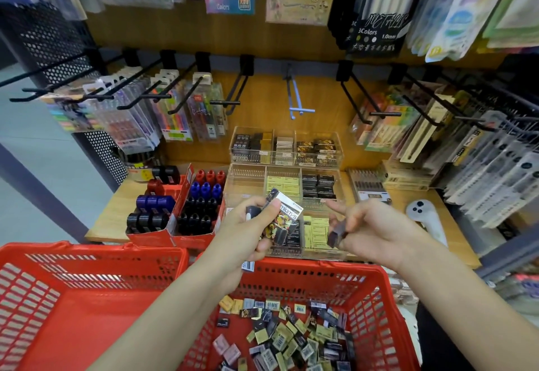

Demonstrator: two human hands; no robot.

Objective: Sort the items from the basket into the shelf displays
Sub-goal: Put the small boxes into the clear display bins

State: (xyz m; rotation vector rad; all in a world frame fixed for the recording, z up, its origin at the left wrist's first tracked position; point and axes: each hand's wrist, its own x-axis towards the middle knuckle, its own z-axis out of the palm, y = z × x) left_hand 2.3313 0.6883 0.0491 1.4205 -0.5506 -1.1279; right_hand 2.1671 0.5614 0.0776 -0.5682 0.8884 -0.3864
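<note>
The person stands at a stationery shelf with two red baskets below the hands; the right basket [376, 306] holds a loose heap of small boxes [291, 338], gold, black and grey ones, while the left basket [87, 297] shows only its bare bottom. The left hand [248, 233] is closed around a bunch of the small boxes [283, 222], fanned out between thumb and fingers, with a white and black one on top. The right hand [370, 230] pinches one dark box [337, 235] between thumb and fingers, and its index finger is stretched out toward the left hand. Both hands hover above the front clear tray [320, 249] on the shelf; its compartments already hold yellow boxes and black boxes. A second clear tray [288, 182] stands behind it, and a third [285, 144] further back, each with sorted rows. I judge that the step in hand is the sorting itself: one box was picked out from the bunch and must now go to its matching compartment. The next move asks to find the row with the same dark package, probably among the black ones, and to set the box upright there without pushing down its neighbours. Many boxes remain in the basket, so the task seems far from finished.
</note>
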